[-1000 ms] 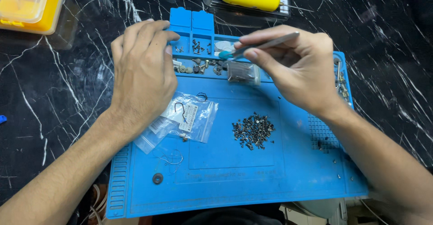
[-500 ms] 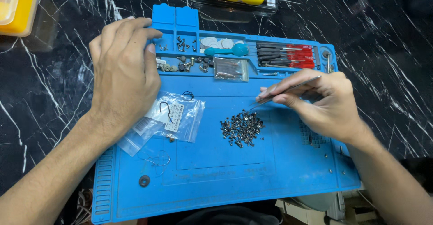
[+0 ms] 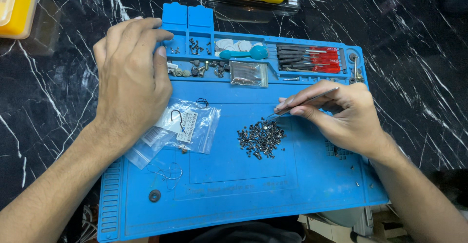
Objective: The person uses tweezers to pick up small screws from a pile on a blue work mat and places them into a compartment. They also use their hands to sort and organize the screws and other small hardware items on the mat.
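Right hand has dropped its pinched tweezers onto the screw pile on the mat, left hand resting loosely curled, empty, left of it.

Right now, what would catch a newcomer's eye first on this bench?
The bright blue work mat on the dark marble table, with a heap of tiny dark screws at its centre. The right hand dips metal tweezers into that heap, while the left hand rests on the mat's upper-left edge.
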